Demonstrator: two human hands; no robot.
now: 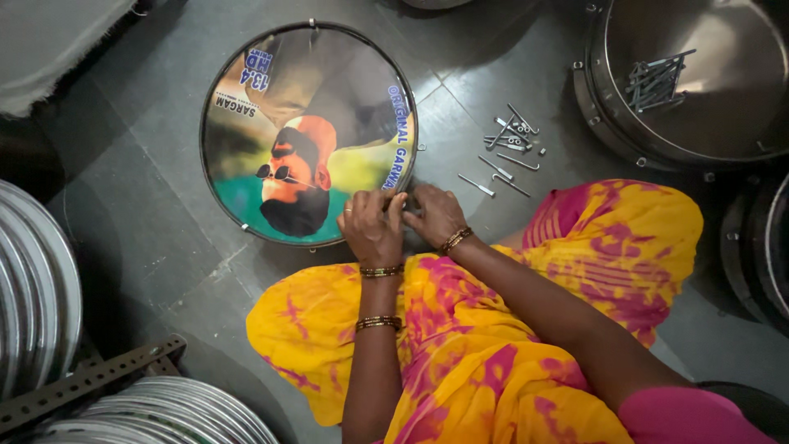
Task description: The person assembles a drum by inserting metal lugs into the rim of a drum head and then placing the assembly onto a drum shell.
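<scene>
A round drum with a printed picture head and a black rim lies flat on the grey tiled floor in front of me. Both my hands are at its near right rim. My left hand has its fingers curled down onto the rim. Close beside it my right hand pinches at the same spot; what the fingers grip is hidden. Loose metal rods and nuts lie on the floor just right of the drum. My knees in yellow and pink cloth frame the hands.
A large steel drum shell at the top right holds a heap of metal rods. Stacked shiny rims sit at the left, more rims and a perforated metal bar at the bottom left. Grey cloth lies top left.
</scene>
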